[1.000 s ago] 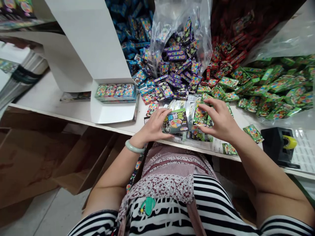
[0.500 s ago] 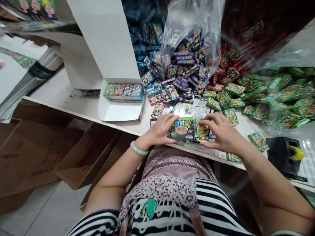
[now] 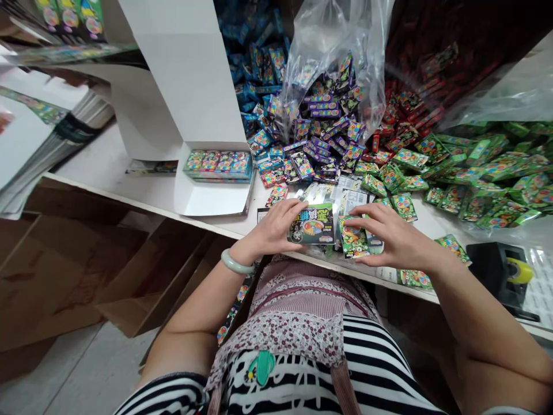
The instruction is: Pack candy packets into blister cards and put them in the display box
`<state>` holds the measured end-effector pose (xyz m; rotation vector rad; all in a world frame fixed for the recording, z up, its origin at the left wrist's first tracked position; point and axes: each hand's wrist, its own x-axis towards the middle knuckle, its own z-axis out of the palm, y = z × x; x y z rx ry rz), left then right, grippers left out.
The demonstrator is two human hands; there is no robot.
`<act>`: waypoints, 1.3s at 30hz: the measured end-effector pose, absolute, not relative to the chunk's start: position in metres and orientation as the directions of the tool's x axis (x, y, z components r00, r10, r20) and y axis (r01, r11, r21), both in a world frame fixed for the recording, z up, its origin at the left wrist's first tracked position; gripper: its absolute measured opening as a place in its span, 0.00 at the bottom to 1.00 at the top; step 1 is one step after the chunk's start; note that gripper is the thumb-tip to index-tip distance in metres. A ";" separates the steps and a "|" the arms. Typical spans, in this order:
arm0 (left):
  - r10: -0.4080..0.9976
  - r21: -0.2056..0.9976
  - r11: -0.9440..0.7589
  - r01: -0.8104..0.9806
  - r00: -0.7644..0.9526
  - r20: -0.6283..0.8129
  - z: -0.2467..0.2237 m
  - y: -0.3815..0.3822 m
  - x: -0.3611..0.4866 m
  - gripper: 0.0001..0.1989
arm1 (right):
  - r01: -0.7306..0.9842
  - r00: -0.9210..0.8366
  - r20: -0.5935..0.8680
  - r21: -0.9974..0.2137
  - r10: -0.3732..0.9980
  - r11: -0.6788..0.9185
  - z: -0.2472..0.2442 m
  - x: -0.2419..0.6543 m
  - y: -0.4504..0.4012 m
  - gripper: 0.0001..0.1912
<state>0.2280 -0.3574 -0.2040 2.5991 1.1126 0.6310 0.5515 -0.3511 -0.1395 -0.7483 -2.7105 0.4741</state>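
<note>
My left hand (image 3: 276,229) is closed on the left end of a flat black printed box (image 3: 314,225) with colourful lettering, held at the table's front edge. Just to its right, my right hand (image 3: 386,233) grips a small green candy packet (image 3: 354,239), fingers at the top and thumb at the bottom. That packet is slightly tilted, with a narrow gap between it and the black box. Beneath and behind both hands lie printed sheets or flat packaging (image 3: 352,197), partly hidden.
Piles of purple (image 3: 324,132), blue (image 3: 259,63), red (image 3: 406,115) and green packets (image 3: 496,173) spread across the back. An open white carton (image 3: 211,197) holding a row of packets stands left. A black tape dispenser (image 3: 495,274) sits right; brown cardboard boxes (image 3: 64,271) are below.
The green packet has come away from the black box and tilted, moving slightly right and toward me with my right hand. My left hand and the black box have shifted slightly left.
</note>
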 end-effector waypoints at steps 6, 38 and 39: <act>0.684 0.400 -0.720 0.566 0.676 0.275 -0.205 -0.359 0.237 0.49 | 0.490 -0.792 0.217 -0.331 0.570 0.806 -0.147 0.552 -0.345 0.31; 0.785 0.374 -0.613 0.696 0.480 0.393 -0.202 -0.358 0.243 0.49 | 0.903 0.165 0.099 -0.416 0.981 -0.109 -0.206 0.559 -0.130 0.22; 0.786 0.372 -0.612 0.698 0.482 0.387 -0.201 -0.358 0.243 0.49 | 0.888 0.202 0.069 -0.435 0.977 -0.153 -0.208 0.552 -0.120 0.22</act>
